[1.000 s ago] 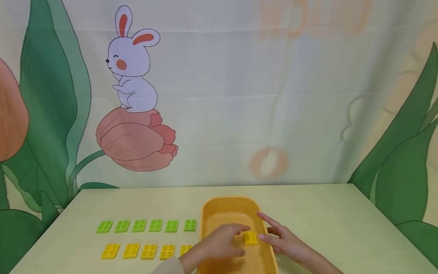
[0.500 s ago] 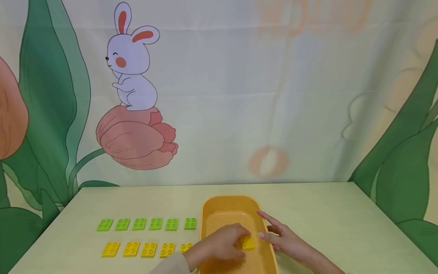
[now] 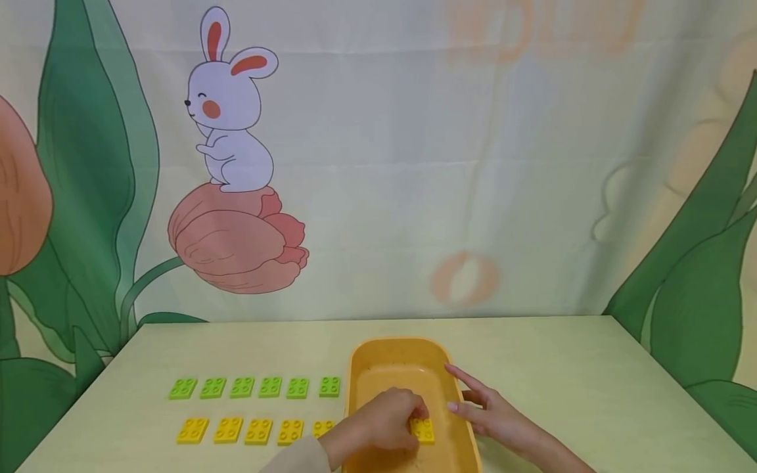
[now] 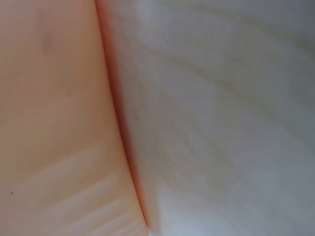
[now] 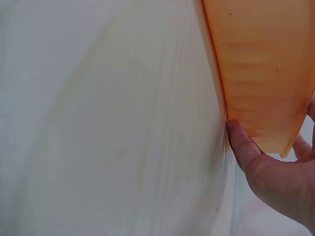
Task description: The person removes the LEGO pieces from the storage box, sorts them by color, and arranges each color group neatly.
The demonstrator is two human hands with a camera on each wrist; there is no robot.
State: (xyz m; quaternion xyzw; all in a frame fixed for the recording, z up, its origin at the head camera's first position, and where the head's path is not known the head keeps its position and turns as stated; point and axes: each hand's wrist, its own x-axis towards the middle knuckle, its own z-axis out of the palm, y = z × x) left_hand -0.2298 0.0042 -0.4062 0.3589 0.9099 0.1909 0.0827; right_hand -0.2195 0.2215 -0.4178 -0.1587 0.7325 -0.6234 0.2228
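Observation:
In the head view, my left hand point(image 3: 387, 418) reaches into the long orange-yellow tray point(image 3: 397, 355). Its curled fingers and thumb pinch the left side of a yellow toy building brick point(image 3: 423, 430) with round studs, partly covering it. My right hand point(image 3: 499, 417) holds the tray's right wall, with index finger and thumb at the rim and other fingers outside. The right wrist view shows that hand point(image 5: 280, 182) with one finger low against the tray's outer wall point(image 5: 266, 83). Only the tray's wall point(image 4: 54, 108) and the tabletop appear in the left wrist view; the left hand is outside it.
Left of the tray, a row of several green bricks point(image 3: 242, 387) lies on the pale table point(image 3: 550, 361). Nearer me runs a row of several yellow bricks point(image 3: 258, 431), its right end close to my left forearm. A curtain printed with a rabbit point(image 3: 236, 157) hangs behind.
My left hand has closed its fingers on the yellow brick. The brick has shifted nearer me and slightly left inside the tray. The right hand has stayed at the tray's wall.

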